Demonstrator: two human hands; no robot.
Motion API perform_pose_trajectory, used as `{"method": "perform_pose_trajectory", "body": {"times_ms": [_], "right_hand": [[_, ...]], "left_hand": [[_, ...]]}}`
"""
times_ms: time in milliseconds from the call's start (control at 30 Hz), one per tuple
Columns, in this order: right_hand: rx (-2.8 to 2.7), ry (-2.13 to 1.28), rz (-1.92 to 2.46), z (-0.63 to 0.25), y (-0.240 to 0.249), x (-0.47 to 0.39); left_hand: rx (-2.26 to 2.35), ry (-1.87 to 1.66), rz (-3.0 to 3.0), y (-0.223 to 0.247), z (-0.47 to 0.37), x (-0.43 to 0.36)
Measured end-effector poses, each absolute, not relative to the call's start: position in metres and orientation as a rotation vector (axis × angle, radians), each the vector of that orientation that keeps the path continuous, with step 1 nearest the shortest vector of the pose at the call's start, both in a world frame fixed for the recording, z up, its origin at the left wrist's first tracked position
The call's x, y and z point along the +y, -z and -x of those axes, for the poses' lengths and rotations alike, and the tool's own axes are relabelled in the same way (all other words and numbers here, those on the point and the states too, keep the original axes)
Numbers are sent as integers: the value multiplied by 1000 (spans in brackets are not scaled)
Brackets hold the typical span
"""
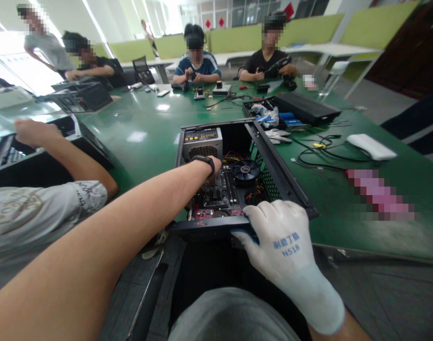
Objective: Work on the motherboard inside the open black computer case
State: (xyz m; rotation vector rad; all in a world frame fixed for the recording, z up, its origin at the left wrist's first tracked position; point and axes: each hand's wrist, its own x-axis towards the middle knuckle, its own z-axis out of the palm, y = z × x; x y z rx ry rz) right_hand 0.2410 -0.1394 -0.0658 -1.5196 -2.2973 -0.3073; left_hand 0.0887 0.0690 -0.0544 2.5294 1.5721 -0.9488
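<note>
An open black computer case [280, 175] lies on the green table, its near edge at the table's front. My left hand [213, 168], bare with a black band at the wrist, reaches inside over the motherboard [216, 194], next to the power supply [202, 142]; its fingertips are mostly hidden. Right of it sits a round black fan [245, 170]. My right hand [278, 232], in a white glove, grips the near edge of the case with the thumb below and fingers on top.
Another person's arm reaches over a second case [92, 142] at the left. Gloves [268, 116], black cables [309, 150], a white object [371, 147] and a dark box [305, 108] lie to the right. Several people sit or stand beyond.
</note>
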Motion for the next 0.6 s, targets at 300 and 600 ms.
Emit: {"method": "perform_pose_trajectory", "body": {"times_ms": [300,600], "right_hand": [[-2296,314,1512,-240,66,-139],[-2297,318,1519,-241,66,-140]], "left_hand": [[1589,821,-2504,57,-84,71],[1579,836,-2533,62,-83,74]]}}
